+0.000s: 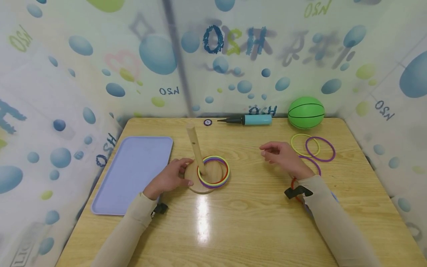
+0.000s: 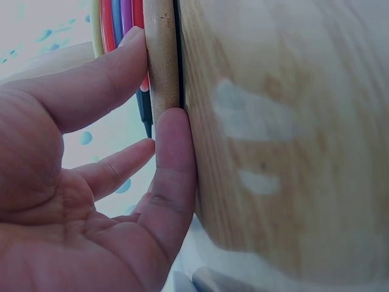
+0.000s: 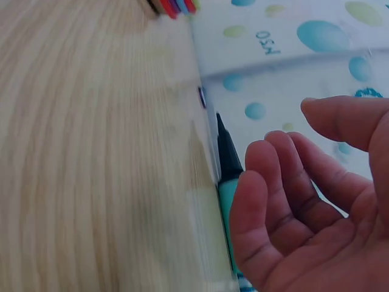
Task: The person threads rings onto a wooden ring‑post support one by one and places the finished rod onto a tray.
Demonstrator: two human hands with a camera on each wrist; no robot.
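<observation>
On the surface (image 1: pixel 253 222), the peg base (image 1: pixel 191 181) sits left of centre, peg (image 1: pixel 195 148) upright w/ slight tilt, stacked rings (image 1: pixel 213 171) round its foot. Left hand (image 1: pixel 170 178) rests straight-fingered against the base rim; right hand (image 1: pixel 281 155) hovers loose, grasping nothing, w/ spare rings (image 1: pixel 311 146) just beyond it.

Both arms wore long, close-fitting beige sleeves that ran down to the wrists and left the hands bare. A small black strap with a clip sat at the cuff of the left sleeve (image 1: pixel 133 222), and a similar black strap crossed the wrist end of the right sleeve (image 1: pixel 333 218). The left hand (image 1: pixel 170 178) and the right hand (image 1: pixel 283 155) had no gloves, rings or watch. The fingernails were short and plain, as the wrist views showed
</observation>
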